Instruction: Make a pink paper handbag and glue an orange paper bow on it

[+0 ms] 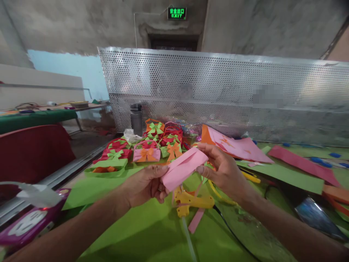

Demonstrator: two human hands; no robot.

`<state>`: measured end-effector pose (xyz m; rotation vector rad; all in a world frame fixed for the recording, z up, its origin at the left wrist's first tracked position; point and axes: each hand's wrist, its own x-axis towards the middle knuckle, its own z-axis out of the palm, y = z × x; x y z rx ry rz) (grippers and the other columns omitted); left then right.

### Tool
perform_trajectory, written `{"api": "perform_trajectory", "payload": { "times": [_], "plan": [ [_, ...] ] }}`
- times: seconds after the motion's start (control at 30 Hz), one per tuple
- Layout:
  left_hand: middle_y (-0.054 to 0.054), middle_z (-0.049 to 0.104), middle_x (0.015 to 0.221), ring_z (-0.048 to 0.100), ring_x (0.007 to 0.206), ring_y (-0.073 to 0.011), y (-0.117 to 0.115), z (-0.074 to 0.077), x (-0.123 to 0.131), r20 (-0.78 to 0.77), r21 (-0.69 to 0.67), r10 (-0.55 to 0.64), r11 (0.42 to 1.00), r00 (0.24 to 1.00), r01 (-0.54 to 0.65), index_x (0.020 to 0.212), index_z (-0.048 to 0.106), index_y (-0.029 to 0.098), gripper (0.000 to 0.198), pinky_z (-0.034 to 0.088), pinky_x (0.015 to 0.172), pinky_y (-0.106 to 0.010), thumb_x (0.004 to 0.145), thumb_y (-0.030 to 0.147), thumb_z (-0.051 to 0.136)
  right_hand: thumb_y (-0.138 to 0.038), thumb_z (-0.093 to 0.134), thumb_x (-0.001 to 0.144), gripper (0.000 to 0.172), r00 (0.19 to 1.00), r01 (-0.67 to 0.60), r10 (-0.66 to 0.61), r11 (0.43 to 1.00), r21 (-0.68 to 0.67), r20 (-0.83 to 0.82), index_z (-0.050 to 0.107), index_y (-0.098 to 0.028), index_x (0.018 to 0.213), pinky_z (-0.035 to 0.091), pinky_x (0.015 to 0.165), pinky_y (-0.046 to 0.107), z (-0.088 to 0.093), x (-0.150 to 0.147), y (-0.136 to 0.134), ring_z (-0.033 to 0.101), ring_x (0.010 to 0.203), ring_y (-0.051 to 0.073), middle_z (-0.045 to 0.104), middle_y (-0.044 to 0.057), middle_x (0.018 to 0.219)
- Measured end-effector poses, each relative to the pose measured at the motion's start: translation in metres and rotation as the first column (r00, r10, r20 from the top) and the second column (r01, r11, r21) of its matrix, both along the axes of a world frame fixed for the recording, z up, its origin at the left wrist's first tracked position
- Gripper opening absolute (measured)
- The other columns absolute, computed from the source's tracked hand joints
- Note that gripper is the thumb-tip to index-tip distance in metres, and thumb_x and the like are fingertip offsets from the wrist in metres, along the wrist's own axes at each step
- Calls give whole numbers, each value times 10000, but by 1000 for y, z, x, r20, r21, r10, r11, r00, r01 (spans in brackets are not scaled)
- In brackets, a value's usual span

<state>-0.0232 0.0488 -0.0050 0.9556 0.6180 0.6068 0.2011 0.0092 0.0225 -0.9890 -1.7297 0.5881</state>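
Between my two hands is a folded piece of pink felt [185, 169], held tilted above the green-covered table. My left hand [151, 182] grips its left end, thumb on top and fingers curled beneath. At the right end, my right hand [222, 169] pinches it between thumb and fingers. Just below the felt lies a yellow glue gun [193, 200] with a clear glue stick [188, 236] coming out of its back and a black cord. A narrow pink strip [196, 220] lies beside the gun.
Small felt bags with bows [147, 154] cluster behind my left hand, near a grey bottle [136, 119]. Pink and green felt sheets [286, 173] and a phone [313, 214] lie to the right. A purple power strip [32, 222] sits left; a perforated metal panel [218, 80] stands behind.
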Motion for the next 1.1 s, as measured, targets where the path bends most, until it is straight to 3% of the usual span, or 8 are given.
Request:
{"api": "perform_trajectory", "payload": {
  "times": [0.4,0.5,0.6,0.73,0.9,0.97,1.03,1.1],
  "plan": [
    [-59,636,541,562,404,-115,1,-4,1,-11,50,-41,998,999,41,807,631,71,313,478,403,-210,753,379,612,-310,655,736,374,997,62,-65,996,70,46,535,-195,1070,487,830,385,2,-3,-6,599,950,199,635,80,1060],
    [-46,622,543,559,423,-119,0,-5,1,-40,101,-40,994,998,44,796,634,86,317,481,415,-224,752,399,608,-291,675,713,359,994,101,-103,992,73,34,542,-191,1032,498,799,362,2,-4,-8,607,910,190,644,72,1015],
    [-30,618,609,550,490,-110,-1,-2,2,-117,221,45,975,992,-18,816,639,110,314,477,452,-221,750,415,611,-274,677,707,336,992,118,-121,990,74,26,543,-191,1003,496,800,359,3,-4,-9,602,903,184,640,62,985],
    [-27,625,736,539,617,-102,-3,4,3,-239,468,169,883,956,-40,834,639,131,311,439,557,-197,791,428,557,-248,652,724,336,990,109,-113,993,55,81,529,-193,1031,495,796,362,3,-6,-11,595,924,188,634,67,1013],
    [-11,575,749,501,660,-112,-7,15,3,-314,752,319,658,894,29,732,619,131,306,376,567,-196,790,422,544,-214,642,727,376,982,87,-100,993,83,162,517,-223,1081,482,809,348,-1,-8,-12,577,962,183,613,43,1068],
    [7,524,690,463,612,-97,-9,18,2,-319,800,370,599,872,38,677,594,129,319,334,515,-189,769,432,564,-209,641,728,388,976,88,-106,991,101,192,516,-231,1094,472,822,351,-2,-9,-13,570,968,183,607,38,1087],
    [22,493,629,424,553,-80,-9,20,1,-341,780,378,625,861,34,659,578,125,334,293,474,-186,744,449,585,-205,645,726,400,965,101,-127,987,123,228,515,-238,1103,458,836,362,-2,-11,-15,565,965,186,606,34,1096],
    [26,511,604,421,520,-73,-9,21,0,-353,701,338,713,872,8,678,576,123,331,279,459,-185,713,449,616,-213,651,726,419,952,108,-143,984,139,269,509,-247,1118,449,833,376,-3,-12,-16,559,954,192,609,30,1091]
  ]
}}
